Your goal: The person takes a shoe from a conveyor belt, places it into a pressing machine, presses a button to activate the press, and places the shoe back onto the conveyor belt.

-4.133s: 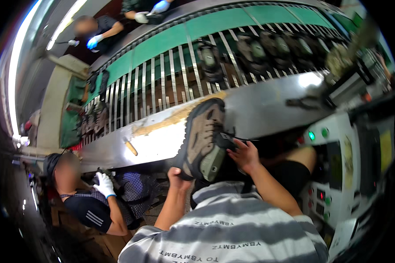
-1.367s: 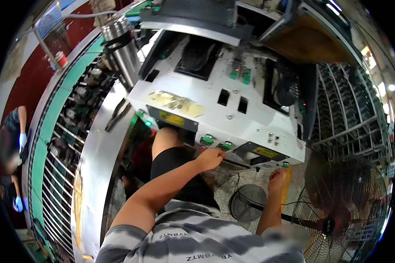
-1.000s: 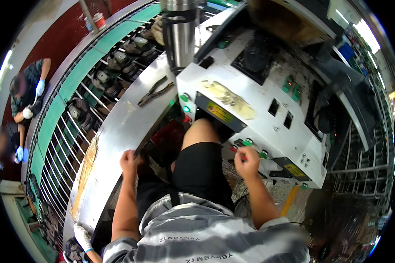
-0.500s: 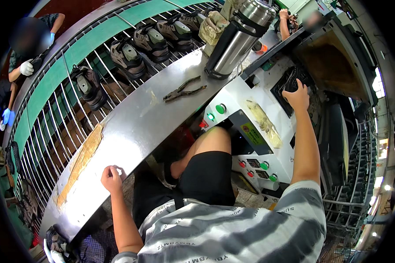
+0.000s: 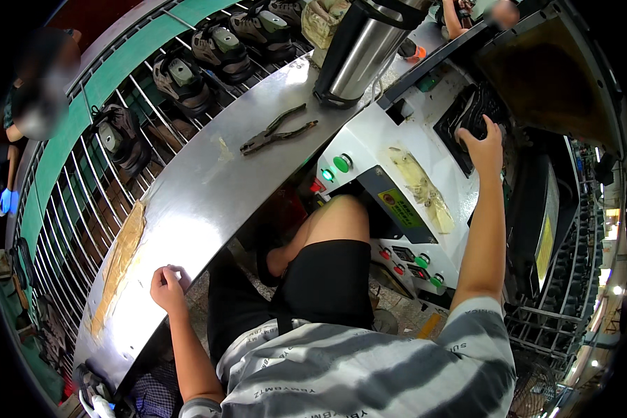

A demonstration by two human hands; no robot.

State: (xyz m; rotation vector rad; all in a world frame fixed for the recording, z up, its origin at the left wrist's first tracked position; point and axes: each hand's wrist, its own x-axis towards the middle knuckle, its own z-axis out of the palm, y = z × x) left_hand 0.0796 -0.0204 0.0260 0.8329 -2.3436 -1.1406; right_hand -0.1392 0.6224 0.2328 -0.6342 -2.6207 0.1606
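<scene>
My right hand (image 5: 485, 150) is in the black recess (image 5: 449, 125) of the white machine. Its thumb and fingers curve around the near end of a dark shoe (image 5: 482, 104); part of that grip is hidden. My left hand (image 5: 168, 289) is at the near edge of the metal table (image 5: 195, 188), fingers curled in, with nothing visible in them. Farther along the table lie worn pliers (image 5: 279, 130), their handles apart.
A steel flask (image 5: 366, 56) stands on the table beside a crumpled yellowish block (image 5: 324, 21). Brown shoes (image 5: 181, 82) line the rod conveyor (image 5: 94, 177). The machine (image 5: 369, 136) has coloured buttons and a raised dark lid (image 5: 550, 76). Other people work across the conveyor.
The view has shifted slightly, so the table, pliers and conveyor shoes sit farther left. My right hand stays at the dark shoe, its fingers a little more apart. My left hand remains curled.
</scene>
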